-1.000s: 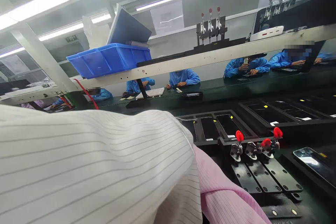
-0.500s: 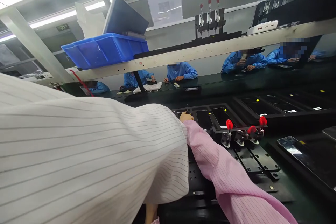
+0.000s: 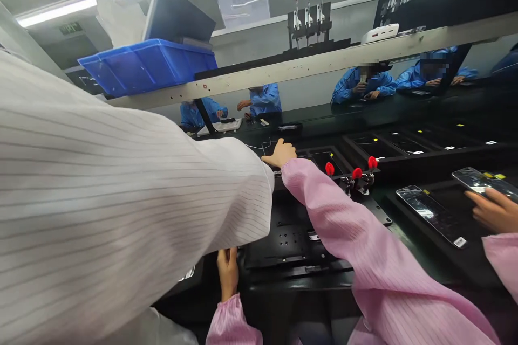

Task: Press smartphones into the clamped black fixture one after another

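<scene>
My right hand [image 3: 282,153] reaches out over the far left end of a black fixture [image 3: 340,153], thumb spread from the fingers, no held thing visible. A thin white cable [image 3: 254,146] runs beside it. The fixture holds a dark phone-like panel [image 3: 324,161] and has red-tipped toggle clamps [image 3: 356,173] along its near side. My left hand [image 3: 229,272] is low in the middle, beside a black plate with small holes [image 3: 285,240]. Its fingertips are hidden under a co-worker's white striped sleeve [image 3: 226,188].
A co-worker's hand [image 3: 496,207] holds a phone [image 3: 481,180] at right, above another phone [image 3: 431,215]. Several screens lie in black trays [image 3: 404,143]. A blue bin [image 3: 154,67] stands on the raised shelf [image 3: 307,67]. People in blue sit behind.
The view has shifted right. My right hand has lifted and its thumb now shows apart. More of my left hand shows, and a co-worker's hand with a phone appears at right.
</scene>
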Demonstrator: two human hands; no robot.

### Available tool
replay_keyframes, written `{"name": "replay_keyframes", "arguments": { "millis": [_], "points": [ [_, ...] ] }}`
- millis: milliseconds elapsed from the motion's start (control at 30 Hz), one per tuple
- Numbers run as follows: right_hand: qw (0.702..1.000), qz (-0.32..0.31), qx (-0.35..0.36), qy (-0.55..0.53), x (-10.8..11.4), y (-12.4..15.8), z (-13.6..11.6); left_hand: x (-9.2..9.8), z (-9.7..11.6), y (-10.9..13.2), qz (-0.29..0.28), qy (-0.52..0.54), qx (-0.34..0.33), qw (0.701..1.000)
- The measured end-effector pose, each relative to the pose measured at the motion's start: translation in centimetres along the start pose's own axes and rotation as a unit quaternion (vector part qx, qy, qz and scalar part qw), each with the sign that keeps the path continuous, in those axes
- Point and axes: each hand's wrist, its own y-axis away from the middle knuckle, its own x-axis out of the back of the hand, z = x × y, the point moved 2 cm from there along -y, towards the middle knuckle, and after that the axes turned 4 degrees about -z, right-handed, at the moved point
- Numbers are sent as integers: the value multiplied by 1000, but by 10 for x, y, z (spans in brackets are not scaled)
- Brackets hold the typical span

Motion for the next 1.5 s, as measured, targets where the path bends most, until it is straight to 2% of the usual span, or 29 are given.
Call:
{"name": "replay_keyframes", "arguments": {
  "millis": [133, 233, 333, 400, 467, 533, 600, 667, 733, 833, 933, 1067, 1167, 1333, 1500],
  "points": [
    [998, 58, 7, 34, 33, 38, 4, -5, 14, 19, 61, 9, -32, 998],
    [991, 113, 70, 19, 58, 81, 19, -11, 38, 39, 89, 18, -62, 994],
    [977, 162, 132, -32, 68, 131, 41, -20, 67, 61, 96, 59, -91, 989],
    [973, 164, 146, -73, 60, 166, 57, -31, 84, 76, 61, 124, -91, 986],
    [972, 144, 147, -113, 42, 196, 72, -45, 95, 92, -31, 195, -55, 979],
    [974, 107, 141, -139, 18, 219, 82, -61, 98, 108, -139, 256, 8, 957],
    [977, 67, 140, -146, -8, 233, 88, -74, 96, 122, -203, 327, 66, 920],
    [980, 46, 141, -134, -29, 239, 90, -84, 92, 130, -242, 404, 104, 876],
    [982, 45, 138, -120, -42, 240, 91, -89, 91, 131, -256, 454, 130, 844],
    [982, 33, 140, -124, -49, 239, 96, -89, 97, 124, -232, 494, 172, 820],
    [971, -19, 140, -191, -49, 242, 111, -87, 106, 114, -208, 540, 228, 783],
    [935, -77, 124, -324, -52, 243, 135, -84, 112, 104, -186, 594, 274, 733],
    [920, -87, 135, -359, -57, 236, 142, -85, 112, 99, -188, 596, 290, 725],
    [908, -18, 67, -413, -66, 219, 143, -89, 109, 97, -217, 591, 280, 725],
    [894, -45, 54, -443, -67, 219, 142, -89, 110, 95, -233, 579, 277, 731]
  ]
}}
